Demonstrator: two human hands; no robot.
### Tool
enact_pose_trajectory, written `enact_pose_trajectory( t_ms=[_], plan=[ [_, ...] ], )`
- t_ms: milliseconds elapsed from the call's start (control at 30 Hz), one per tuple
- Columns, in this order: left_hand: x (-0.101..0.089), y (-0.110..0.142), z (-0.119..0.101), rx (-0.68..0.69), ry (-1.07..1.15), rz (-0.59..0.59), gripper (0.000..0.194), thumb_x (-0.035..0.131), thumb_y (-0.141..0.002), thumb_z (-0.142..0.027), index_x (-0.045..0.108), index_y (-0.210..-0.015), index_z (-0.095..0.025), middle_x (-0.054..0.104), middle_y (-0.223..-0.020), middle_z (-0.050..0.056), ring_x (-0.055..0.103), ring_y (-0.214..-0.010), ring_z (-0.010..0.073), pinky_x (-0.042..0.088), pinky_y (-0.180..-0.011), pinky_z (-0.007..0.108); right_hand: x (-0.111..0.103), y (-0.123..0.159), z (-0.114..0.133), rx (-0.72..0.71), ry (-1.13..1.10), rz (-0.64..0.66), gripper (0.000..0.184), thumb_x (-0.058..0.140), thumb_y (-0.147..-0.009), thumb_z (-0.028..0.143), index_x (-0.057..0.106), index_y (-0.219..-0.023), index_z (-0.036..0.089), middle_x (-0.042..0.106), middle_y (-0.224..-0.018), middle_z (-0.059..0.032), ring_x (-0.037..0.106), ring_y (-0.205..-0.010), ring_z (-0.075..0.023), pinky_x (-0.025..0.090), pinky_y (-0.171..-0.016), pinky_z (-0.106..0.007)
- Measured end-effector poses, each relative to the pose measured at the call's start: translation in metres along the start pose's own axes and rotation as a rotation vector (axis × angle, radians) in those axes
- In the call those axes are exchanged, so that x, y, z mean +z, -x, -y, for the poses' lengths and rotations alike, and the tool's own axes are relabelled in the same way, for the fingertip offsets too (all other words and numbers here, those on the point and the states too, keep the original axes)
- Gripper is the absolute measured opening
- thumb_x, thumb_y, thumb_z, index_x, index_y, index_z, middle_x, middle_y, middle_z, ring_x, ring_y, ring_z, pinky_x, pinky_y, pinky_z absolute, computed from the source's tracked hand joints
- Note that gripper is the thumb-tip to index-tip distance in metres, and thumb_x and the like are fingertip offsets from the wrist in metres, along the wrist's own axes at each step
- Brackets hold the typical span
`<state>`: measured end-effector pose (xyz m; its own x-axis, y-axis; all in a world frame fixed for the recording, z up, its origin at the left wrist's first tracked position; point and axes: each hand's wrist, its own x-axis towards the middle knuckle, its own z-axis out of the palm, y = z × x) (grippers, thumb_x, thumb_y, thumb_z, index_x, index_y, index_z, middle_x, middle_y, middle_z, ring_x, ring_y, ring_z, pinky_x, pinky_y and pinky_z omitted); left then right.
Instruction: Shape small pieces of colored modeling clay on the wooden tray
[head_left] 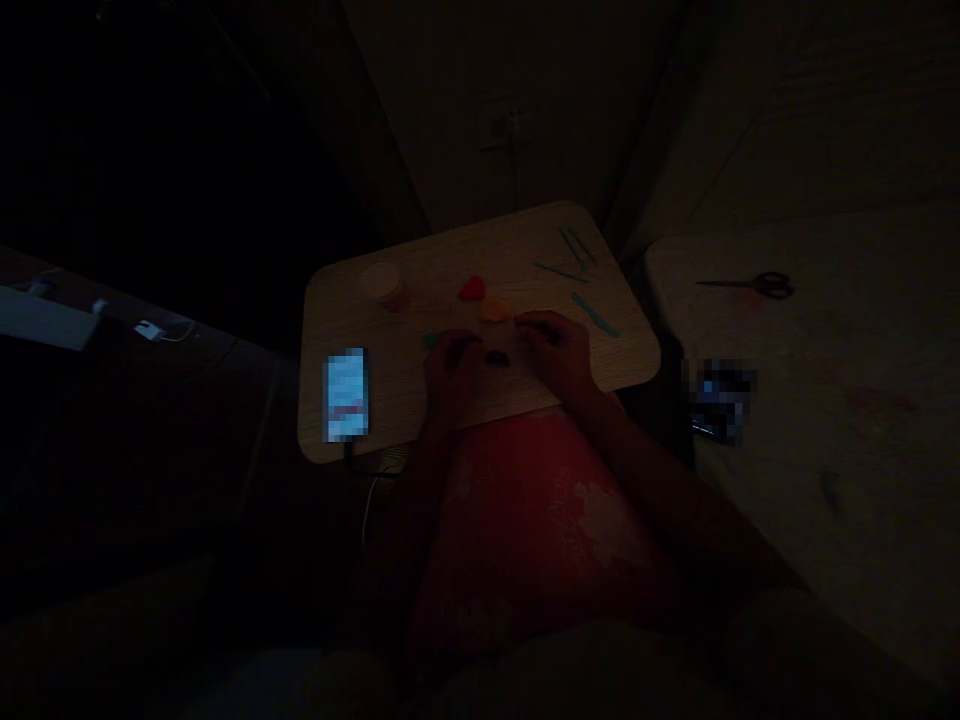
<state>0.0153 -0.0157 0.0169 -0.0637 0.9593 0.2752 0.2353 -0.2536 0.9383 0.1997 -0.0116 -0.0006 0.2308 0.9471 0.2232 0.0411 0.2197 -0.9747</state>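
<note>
The scene is very dark. My left hand (450, 378) rests on the small wooden table, its fingers curled beside a green piece (431, 340). Opposite it, my right hand (559, 350) has its fingers bent together, with something dark at the fingertips that I cannot make out. A small dark lump (497, 358) lies on the tabletop between the two hands, apart from both. Just beyond them sit an orange lump (495, 309) and a red lump (472, 289), which look like modelling clay. Whatever my left fingertips may hold is hidden in shadow.
On the table (405, 400) stand a lidded round tub (381, 284) and a lit phone (346, 395). Thin teal strips (595, 314) lie at the right. Scissors (757, 285) and a blurred device (721, 400) rest on a pale surface further right. A wall socket (501, 125) is behind.
</note>
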Motion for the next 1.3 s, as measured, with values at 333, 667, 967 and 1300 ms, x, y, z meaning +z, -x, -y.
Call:
enact_pose_trajectory(
  t_ms=[333,667,967,1300],
  plan=[
    [0.0004,-0.0007,0.0033,-0.009,-0.007,-0.01,0.03,0.073,-0.086,-0.05,0.069,-0.092,-0.021,0.073,-0.091,0.005,0.069,-0.087,0.0178,0.055,-0.08,0.028,-0.0002,0.0008,0.0062,-0.031,0.05,-0.026,0.016,0.069,-0.086,0.036,0.076,-0.09,0.022,0.076,-0.088,-0.005,0.069,-0.08,-0.018,0.056,-0.073,-0.032],
    [0.0001,-0.0003,0.003,0.003,-0.005,-0.011,0.03,0.073,-0.087,-0.052,0.069,-0.093,-0.022,0.074,-0.09,0.005,0.069,-0.086,0.0187,0.056,-0.08,0.031,-0.0008,0.0012,0.0059,-0.031,0.045,0.008,0.04,0.054,-0.098,0.056,0.065,-0.08,0.023,0.059,-0.067,0.0001,0.054,-0.06,-0.0143,0.043,-0.057,-0.028],
    [0.0008,-0.0013,0.0022,-0.002,-0.003,-0.006,0.031,0.073,-0.086,-0.051,0.069,-0.091,-0.021,0.072,-0.09,0.005,0.068,-0.084,0.0177,0.055,-0.078,0.029,-0.0008,-0.0004,0.003,-0.083,0.086,0.004,0.043,0.048,-0.102,0.054,0.053,-0.071,0.023,0.051,-0.063,0.0017,0.048,-0.058,-0.0136,0.04,-0.057,-0.029],
    [0.0001,-0.0008,0.003,0.017,-0.007,0.0,0.034,0.073,-0.086,-0.054,0.07,-0.093,-0.02,0.074,-0.091,0.005,0.069,-0.086,0.018,0.056,-0.079,0.03,-0.0013,-0.0006,0.0036,-0.102,0.043,0.016,0.014,0.068,-0.088,0.032,0.076,-0.096,0.023,0.071,-0.091,-0.0032,0.066,-0.075,-0.0152,0.055,-0.069,-0.03]
  ],
)
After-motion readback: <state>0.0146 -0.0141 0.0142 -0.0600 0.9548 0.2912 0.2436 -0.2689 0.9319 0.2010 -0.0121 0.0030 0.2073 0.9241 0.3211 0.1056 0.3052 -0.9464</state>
